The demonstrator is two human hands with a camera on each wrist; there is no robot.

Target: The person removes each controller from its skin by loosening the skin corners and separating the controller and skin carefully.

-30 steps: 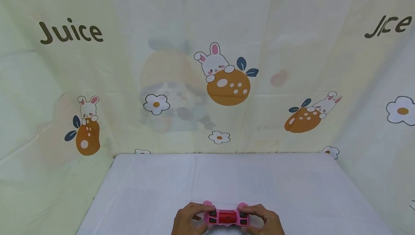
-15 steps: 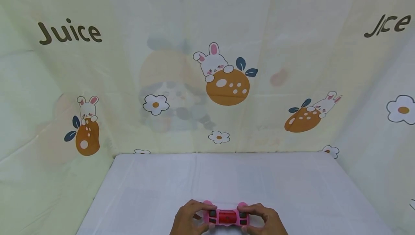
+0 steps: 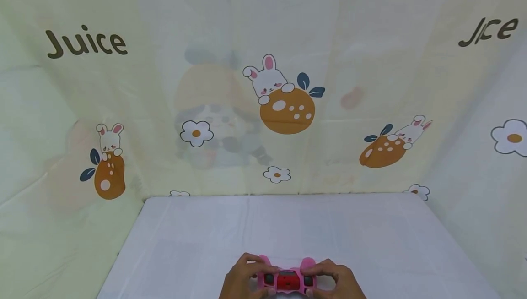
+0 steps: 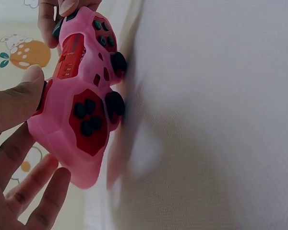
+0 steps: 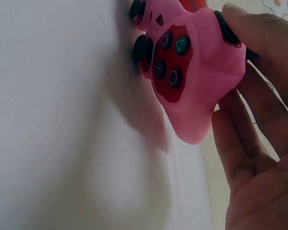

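A red game controller (image 3: 288,281) in a pink cover sits at the front middle of the white table, between both hands. My left hand (image 3: 245,277) pinches its left end between thumb and index finger; my right hand (image 3: 336,279) pinches the other end likewise. In the left wrist view the controller (image 4: 79,96) shows dark direction buttons, and its thumbsticks face the table, at or very near the cloth. The right wrist view shows the symbol buttons on the controller (image 5: 197,72), with the right thumb at a dark shoulder button and the other fingers behind the grip.
White cloth (image 3: 197,230) covers the table. Behind it hangs a pale curtain (image 3: 329,29) printed with rabbits, oranges and flowers, and similar curtains (image 3: 49,152) close off both sides.
The controller has tilted a little, so a dark strip now shows above its red middle panel. Both index fingers have shifted slightly along its upper edge. The head view has drifted slightly.
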